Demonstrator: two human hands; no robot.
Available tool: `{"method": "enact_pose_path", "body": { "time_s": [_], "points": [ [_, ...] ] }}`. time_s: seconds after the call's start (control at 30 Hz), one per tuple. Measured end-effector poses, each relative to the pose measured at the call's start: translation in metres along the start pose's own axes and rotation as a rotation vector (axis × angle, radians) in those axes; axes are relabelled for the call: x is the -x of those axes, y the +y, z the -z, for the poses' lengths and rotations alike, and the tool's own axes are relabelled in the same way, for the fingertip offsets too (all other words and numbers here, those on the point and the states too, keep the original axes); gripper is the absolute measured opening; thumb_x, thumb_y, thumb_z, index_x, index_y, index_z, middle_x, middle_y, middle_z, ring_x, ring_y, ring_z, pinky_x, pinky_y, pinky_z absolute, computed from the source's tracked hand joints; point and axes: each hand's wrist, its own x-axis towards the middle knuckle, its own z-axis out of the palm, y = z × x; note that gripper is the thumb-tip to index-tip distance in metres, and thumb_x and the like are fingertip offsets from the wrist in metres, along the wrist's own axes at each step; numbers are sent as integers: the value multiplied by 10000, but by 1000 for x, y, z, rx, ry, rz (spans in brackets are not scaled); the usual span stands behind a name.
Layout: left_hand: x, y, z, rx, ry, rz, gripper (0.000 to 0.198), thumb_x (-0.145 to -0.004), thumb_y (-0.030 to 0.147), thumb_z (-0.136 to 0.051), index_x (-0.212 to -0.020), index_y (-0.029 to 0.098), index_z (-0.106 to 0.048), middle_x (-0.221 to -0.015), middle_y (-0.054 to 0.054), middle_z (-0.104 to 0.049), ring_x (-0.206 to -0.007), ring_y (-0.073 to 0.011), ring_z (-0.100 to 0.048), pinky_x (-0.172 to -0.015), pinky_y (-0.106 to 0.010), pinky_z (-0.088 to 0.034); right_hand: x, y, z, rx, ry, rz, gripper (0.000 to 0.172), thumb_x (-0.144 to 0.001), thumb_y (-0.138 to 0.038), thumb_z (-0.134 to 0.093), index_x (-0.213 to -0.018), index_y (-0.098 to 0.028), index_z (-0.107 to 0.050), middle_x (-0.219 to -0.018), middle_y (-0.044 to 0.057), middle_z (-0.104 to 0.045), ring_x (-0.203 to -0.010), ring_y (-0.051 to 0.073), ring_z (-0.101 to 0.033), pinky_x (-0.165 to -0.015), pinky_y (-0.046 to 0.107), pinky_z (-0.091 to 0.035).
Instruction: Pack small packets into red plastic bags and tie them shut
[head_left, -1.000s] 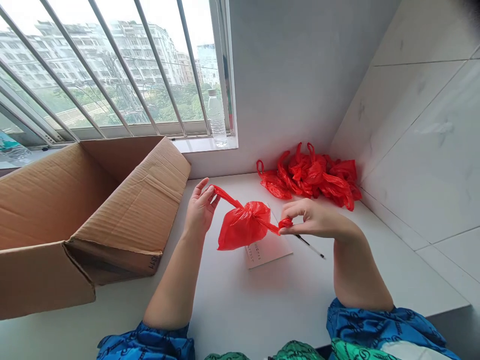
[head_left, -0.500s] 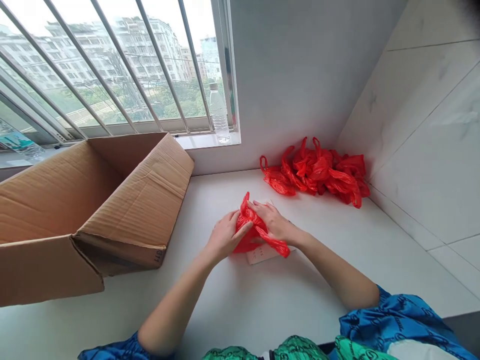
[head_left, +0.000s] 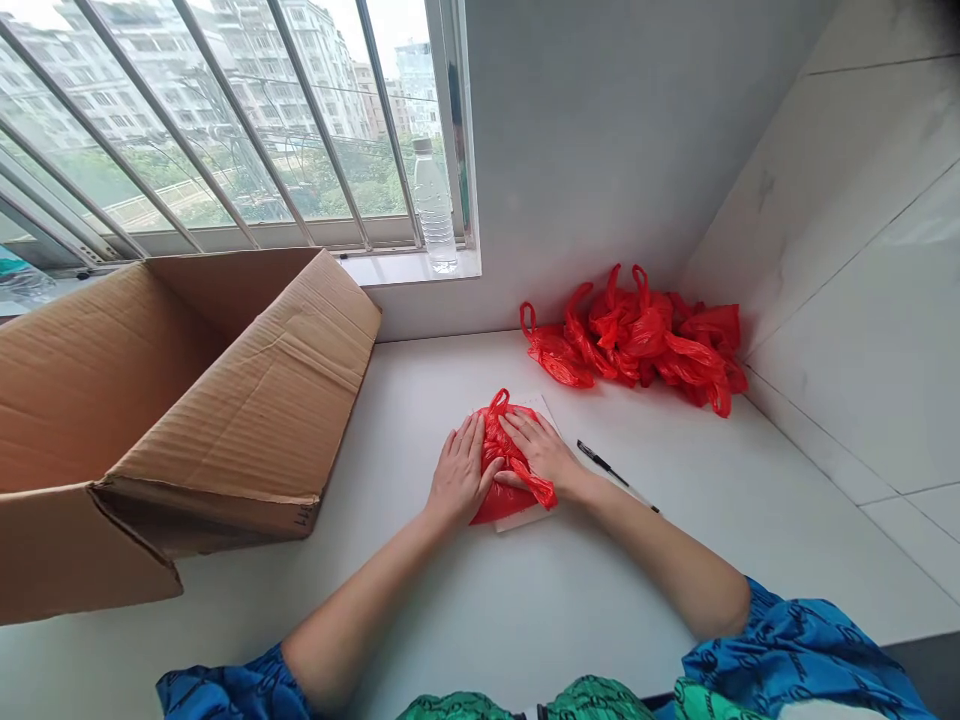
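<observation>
A red plastic bag lies in front of me on the white countertop, one handle loop sticking up at the back and a twisted end at the front right. My left hand presses flat on its left side with the fingers stretched out. On its right side rests my right hand, fingers also extended. Beneath the bag, the edges of a white sheet or pad show; what it is exactly is hidden. A black-capped pen lies just right of my right hand.
An open cardboard box stands at the left. Several red plastic bags are heaped in the back right corner by the tiled wall. A clear bottle stands on the sill of the barred window, with another bottle at far left.
Both hands have gone from gathering the bag's top to lying flatter on it, and the bag is lower. The pen now shows beside my right hand. The view has shifted slightly.
</observation>
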Motion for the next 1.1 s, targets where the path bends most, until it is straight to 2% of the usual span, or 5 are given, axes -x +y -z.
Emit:
{"method": "enact_pose_path", "body": {
  "time_s": [0.63,0.77,0.83,0.93,1.1],
  "points": [
    [1,-4,-9,94,-29,2,635,-1024,463,-330,-1569,172,-187,-1616,-129,-264,-1504,-243,-233,-1231,-464,-218,4,-5,-2,-27,-75,-24,789,-955,-632,-389,-1551,-129,-273,-1605,118,-293,-1516,273,-163,-1238,553,-62],
    [3,3,2,207,2,23,546,-1016,439,-387,-1500,189,-360,-1562,-128,-379,-1458,-245,-338,-1195,-456,-307,4,-1,5,-196,37,59,734,-871,-565,-616,-1458,-161,-439,-1489,149,-483,-1428,325,-371,-1199,591,-197],
    [8,5,22,263,37,27,457,-1014,414,-406,-1413,205,-484,-1483,-113,-487,-1399,-239,-426,-1144,-435,-386,5,0,11,-309,155,104,482,-881,-441,-654,-1306,-226,-582,-1315,119,-640,-1288,320,-539,-1157,600,-274],
    [25,4,76,254,152,-19,347,-1002,361,-449,-1306,257,-582,-1370,-79,-583,-1330,-240,-491,-1101,-439,-423,9,-5,26,-380,273,147,150,-943,-293,-567,-1047,-272,-672,-1049,67,-735,-1081,286,-656,-1122,613,-297],
    [59,7,177,239,529,13,245,-976,307,-497,-1154,251,-656,-1206,-66,-646,-1171,-230,-578,-1034,-386,-455,18,-38,57,-622,247,61,174,-945,-377,-573,-877,-237,-650,-978,45,-682,-916,210,-655,-837,385,-540]
  ]
}}
